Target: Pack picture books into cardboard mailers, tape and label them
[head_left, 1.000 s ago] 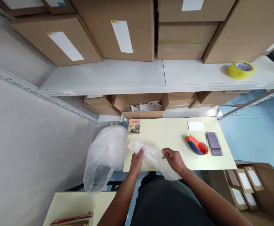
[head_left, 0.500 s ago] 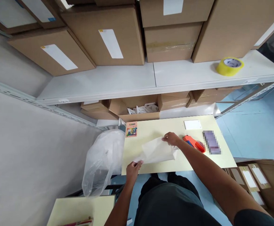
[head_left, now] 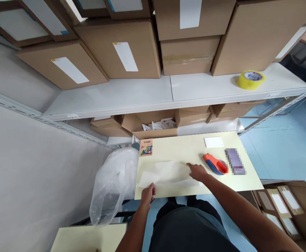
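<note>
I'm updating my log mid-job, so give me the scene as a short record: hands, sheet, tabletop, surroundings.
Left hand: at the thin white sheet's near edge, toward its left end; pinching or pressing unclear
Right hand: at the sheet's right part
Sheet: spread on cream tabletop
Tabletop far left: pink-covered booklet
Tabletop right: red-and-blue tape dispenser, white rectangular item, pixelated item
Shelf: yellow tape roll, cardboard boxes
Left of table: translucent plastic bag

A plain dark top [head_left: 189, 229] (forearms [head_left: 234, 204] bare) is worn with black trousers [head_left: 165, 211].
</note>
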Motion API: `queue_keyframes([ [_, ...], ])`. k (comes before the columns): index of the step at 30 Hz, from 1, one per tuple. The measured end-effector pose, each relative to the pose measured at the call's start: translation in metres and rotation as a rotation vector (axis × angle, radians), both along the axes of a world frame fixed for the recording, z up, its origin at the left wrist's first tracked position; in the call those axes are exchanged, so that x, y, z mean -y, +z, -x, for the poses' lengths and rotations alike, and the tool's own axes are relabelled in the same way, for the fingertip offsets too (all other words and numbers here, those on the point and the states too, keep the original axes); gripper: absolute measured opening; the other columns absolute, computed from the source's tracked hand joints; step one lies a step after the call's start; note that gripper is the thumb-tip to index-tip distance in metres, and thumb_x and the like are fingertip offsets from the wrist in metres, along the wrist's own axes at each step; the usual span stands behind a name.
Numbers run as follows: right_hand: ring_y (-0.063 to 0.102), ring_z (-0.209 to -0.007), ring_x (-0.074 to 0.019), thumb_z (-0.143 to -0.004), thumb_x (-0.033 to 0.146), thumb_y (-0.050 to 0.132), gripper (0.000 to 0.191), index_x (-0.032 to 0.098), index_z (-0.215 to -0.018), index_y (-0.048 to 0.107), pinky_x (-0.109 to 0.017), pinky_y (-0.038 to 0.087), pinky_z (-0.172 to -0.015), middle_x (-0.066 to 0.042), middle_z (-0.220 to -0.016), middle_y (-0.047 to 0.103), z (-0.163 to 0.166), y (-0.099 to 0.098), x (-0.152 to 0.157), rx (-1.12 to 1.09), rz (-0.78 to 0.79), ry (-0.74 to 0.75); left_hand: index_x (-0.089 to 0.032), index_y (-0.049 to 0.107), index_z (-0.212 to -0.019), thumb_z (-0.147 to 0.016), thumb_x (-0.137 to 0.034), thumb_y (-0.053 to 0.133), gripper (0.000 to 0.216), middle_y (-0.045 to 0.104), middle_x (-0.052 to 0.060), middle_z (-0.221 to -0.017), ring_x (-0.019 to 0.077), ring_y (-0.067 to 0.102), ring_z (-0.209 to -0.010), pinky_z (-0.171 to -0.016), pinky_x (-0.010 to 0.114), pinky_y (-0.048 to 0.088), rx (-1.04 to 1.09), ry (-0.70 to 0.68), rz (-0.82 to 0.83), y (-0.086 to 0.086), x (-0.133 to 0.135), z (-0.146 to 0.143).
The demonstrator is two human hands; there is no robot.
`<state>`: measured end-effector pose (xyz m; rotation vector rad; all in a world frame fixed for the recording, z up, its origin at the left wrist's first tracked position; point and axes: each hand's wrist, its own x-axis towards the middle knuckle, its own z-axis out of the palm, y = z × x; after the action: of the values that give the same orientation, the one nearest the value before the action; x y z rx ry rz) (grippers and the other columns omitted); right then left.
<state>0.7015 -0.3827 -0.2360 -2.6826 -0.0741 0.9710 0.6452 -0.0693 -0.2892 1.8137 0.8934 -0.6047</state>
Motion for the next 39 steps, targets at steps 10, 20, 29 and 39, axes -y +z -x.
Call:
queue_keyframes([
  [10, 0.064, -0.112, -0.028, -0.094, 0.011, 0.047, 0.051, 0.017, -0.144, 0.052, -0.045, 0.033, -0.112, -0.015, -0.117, 0.072, -0.029, 0.018, -0.021, 0.374, -0.038, 0.202, -0.025, 0.067, -0.099, -0.096, -0.045, 0.047, 0.028, 0.071, 0.006, -0.099, 0.0242, 0.066, -0.102, -0.093, 0.037, 0.05, 0.549, -0.767, -0.567, 0.023, 0.002, -0.006],
  [20, 0.032, -0.15, -0.0346, -0.087, 0.023, 0.061, 0.07, 0.026, -0.155, 0.041, -0.057, 0.031, -0.118, -0.015, -0.165, 0.035, 0.044, -0.038, -0.039, 0.259, -0.04, 0.131, -0.031, 0.037, -0.158, -0.085, -0.03, 0.064, 0.077, 0.023, 0.016, -0.168, 0.0421, 0.02, -0.154, -0.112, 0.065, 0.032, 0.338, -1.244, -0.806, -0.013, 0.028, -0.035],
  [29, 0.015, -0.157, -0.0347, -0.078, 0.03, 0.077, 0.102, 0.029, -0.163, 0.021, -0.049, 0.036, -0.115, -0.014, -0.172, 0.009, 0.059, -0.06, -0.017, 0.085, 0.165, -0.12, -0.027, 0.043, -0.154, -0.085, -0.029, 0.062, 0.072, 0.034, 0.015, -0.164, 0.038, 0.032, -0.149, -0.108, 0.054, 0.042, 0.348, -1.216, -0.674, -0.004, 0.02, -0.047],
  [39, 0.044, -0.138, -0.0431, -0.053, 0.032, 0.096, 0.134, 0.032, -0.163, 0.018, -0.054, 0.047, -0.096, -0.024, -0.168, 0.019, 0.031, -0.068, -0.036, 0.09, 0.385, -0.027, -0.018, 0.059, -0.13, -0.095, -0.039, 0.066, 0.041, 0.062, 0.01, -0.13, 0.0243, 0.064, -0.112, -0.092, 0.045, 0.057, 0.51, -0.317, -0.392, 0.035, -0.033, -0.181],
])
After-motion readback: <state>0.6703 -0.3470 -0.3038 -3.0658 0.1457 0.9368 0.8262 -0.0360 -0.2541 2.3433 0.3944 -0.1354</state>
